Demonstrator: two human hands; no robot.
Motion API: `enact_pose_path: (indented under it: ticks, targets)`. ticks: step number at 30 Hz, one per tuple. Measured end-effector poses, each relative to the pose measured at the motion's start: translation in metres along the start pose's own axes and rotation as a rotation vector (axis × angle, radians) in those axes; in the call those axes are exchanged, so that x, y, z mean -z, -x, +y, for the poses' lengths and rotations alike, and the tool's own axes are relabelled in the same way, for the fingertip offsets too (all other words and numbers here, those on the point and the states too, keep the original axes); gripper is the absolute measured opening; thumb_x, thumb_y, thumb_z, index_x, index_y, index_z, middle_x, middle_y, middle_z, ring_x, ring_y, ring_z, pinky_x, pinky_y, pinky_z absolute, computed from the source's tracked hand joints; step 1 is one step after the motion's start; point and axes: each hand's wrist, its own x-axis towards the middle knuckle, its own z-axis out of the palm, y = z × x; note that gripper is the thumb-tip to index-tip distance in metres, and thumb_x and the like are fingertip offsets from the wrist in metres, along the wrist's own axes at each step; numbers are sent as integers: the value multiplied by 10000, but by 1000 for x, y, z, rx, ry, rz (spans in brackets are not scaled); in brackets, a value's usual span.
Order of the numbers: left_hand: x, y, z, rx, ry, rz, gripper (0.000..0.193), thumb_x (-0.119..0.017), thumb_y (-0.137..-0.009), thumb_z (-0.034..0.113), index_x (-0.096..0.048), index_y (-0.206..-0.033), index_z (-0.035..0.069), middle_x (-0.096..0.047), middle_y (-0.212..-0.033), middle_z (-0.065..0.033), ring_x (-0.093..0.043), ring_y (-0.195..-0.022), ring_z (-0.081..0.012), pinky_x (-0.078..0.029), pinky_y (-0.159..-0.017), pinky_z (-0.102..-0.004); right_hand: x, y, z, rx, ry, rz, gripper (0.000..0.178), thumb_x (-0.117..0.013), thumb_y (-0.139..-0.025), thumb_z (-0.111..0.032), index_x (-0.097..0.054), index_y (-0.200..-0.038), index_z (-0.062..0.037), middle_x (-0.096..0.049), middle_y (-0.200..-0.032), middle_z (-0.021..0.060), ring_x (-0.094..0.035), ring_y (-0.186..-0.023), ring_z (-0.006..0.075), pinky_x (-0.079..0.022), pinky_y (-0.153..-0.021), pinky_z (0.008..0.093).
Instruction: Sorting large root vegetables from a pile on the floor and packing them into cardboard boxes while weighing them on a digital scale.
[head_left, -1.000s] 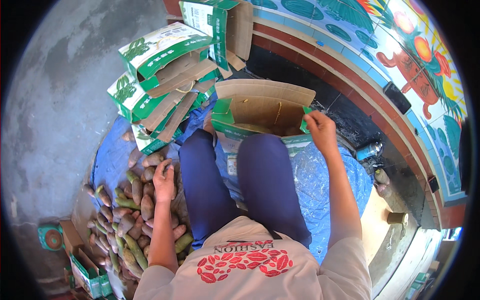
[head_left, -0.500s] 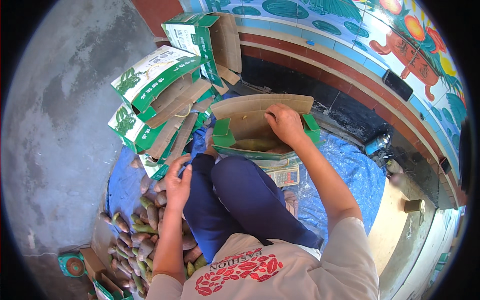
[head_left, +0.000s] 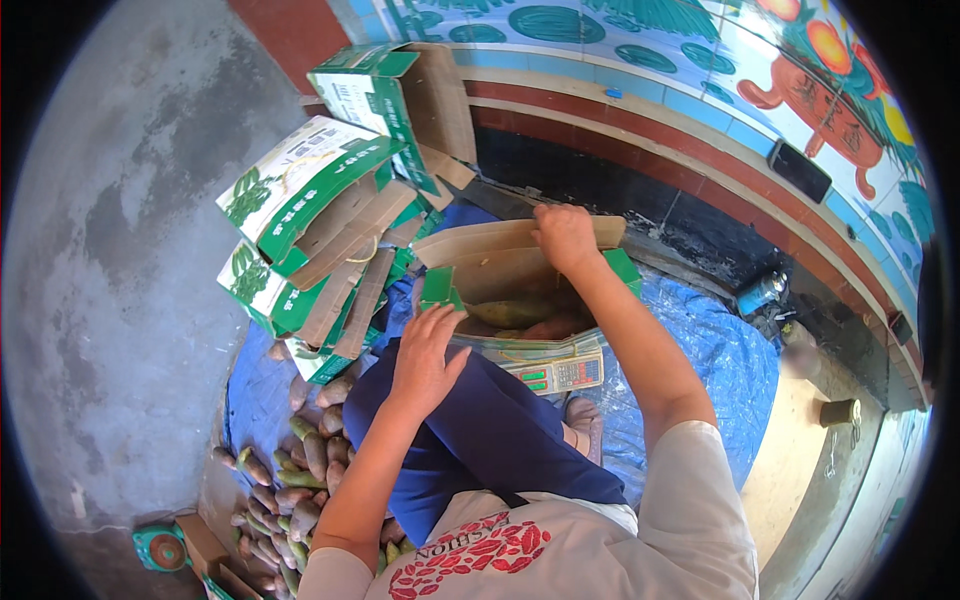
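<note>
While my right hand (head_left: 567, 240) grips the brown flap (head_left: 482, 242), vegetables (head_left: 512, 313) lie below it. My left hand (head_left: 428, 357): open, at green tab (head_left: 438, 286).

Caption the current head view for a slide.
Right hand at the back flap of an open carton holding produce, left hand by its green side flap.

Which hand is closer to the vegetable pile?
Left. The left hand is by the open box's left corner, nearer the pile; the right hand is farther, at the box's back flap.
</note>
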Motion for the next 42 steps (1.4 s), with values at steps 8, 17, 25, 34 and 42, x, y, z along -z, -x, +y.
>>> enact_pose_path:
  ticks: [8, 17, 25, 34, 42]
  targets:
    - [-24, -19, 5, 2, -187, -136, 203, -734, -642, 133, -613, -777, 42, -590, -772, -102, -560, -805, -295, -394, -758, -394, -13, 27, -7, 131, 84, -86, 156, -594, -737, -178, -689, -828, -95, -635, -890, 81, -606, -870, 231, -493, -695, 336]
    - [-28, -8, 31, -137, -271, -91, 207, -740, -591, 126, -553, -666, 79, -543, -695, -57, -542, -749, -253, -385, -697, -375, 16, 77, 2, 188, -53, 134, 79, -591, -698, -163, -641, -684, -104, -582, -776, 55, -574, -792, 217, -471, -645, 334]
    - [-26, -16, 86, -456, -257, -66, 211, -700, -522, 67, -529, -644, 87, -505, -672, -45, -528, -729, -239, -387, -705, -381, 72, 170, 71, -81, -234, 371, 122, -645, -707, -155, -584, -648, -68, -554, -700, 91, -579, -726, 278, -480, -630, 396]
    - [-91, -30, 187, -863, 3, -215, 51, -546, -655, 109, -524, -609, 111, -500, -629, -18, -536, -710, -194, -412, -802, -390, 130, 332, 147, -553, -11, 207, 168, -660, -738, -154, -568, -668, -32, -556, -723, 123, -573, -722, 316, -468, -635, 421]
    - [-158, -7, 241, -1045, 219, -321, 30, -555, -681, 106, -555, -655, 119, -534, -692, -11, -546, -759, -179, -354, -968, -474, 160, 477, 202, -977, 284, 15, 157, -618, -783, -177, -578, -713, -43, -575, -755, 112, -586, -749, 304, -481, -662, 411]
